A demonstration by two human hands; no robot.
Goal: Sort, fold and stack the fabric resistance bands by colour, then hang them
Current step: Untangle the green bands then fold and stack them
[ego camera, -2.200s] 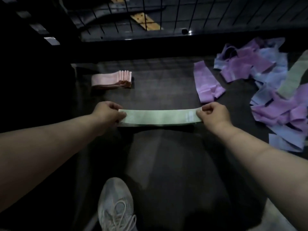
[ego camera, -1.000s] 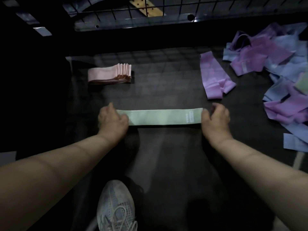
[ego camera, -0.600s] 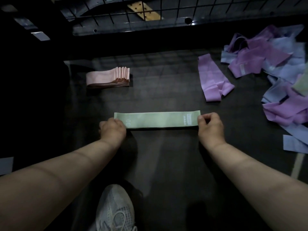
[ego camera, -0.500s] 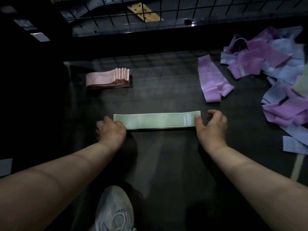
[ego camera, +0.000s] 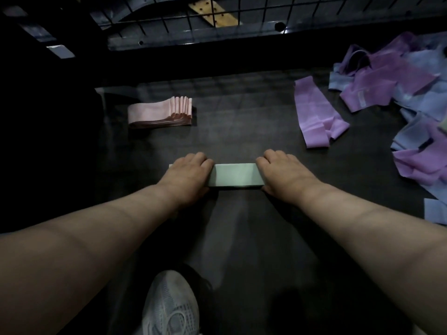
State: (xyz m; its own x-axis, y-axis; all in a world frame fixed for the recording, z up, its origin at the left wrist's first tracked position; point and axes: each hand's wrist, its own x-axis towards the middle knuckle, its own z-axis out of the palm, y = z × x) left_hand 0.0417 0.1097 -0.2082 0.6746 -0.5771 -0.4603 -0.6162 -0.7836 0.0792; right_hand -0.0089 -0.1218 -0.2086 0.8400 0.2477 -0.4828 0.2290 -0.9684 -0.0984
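Observation:
A pale green band (ego camera: 235, 175) lies flat across the dark table (ego camera: 242, 131), and only a short stretch of it shows between my hands. My left hand (ego camera: 187, 176) lies on top of its left part and presses it down, with the band's left tip peeking out beyond the hand. My right hand (ego camera: 281, 171) grips the right end, fingers curled over the far edge and thumb at the near edge. A neat stack of folded pink bands (ego camera: 160, 113) sits at the back left.
A loose purple band (ego camera: 316, 114) lies at the back right. Behind and beside it is a jumbled heap of purple and blue bands (ego camera: 416, 97). A black wire grid (ego camera: 217, 18) stands behind the table. My white shoe (ego camera: 171, 308) shows below the table edge.
The green band was stretched out long between my hands. Both hands have since moved inward, and the visible green stretch is now much shorter. The left hand now lies on top of it.

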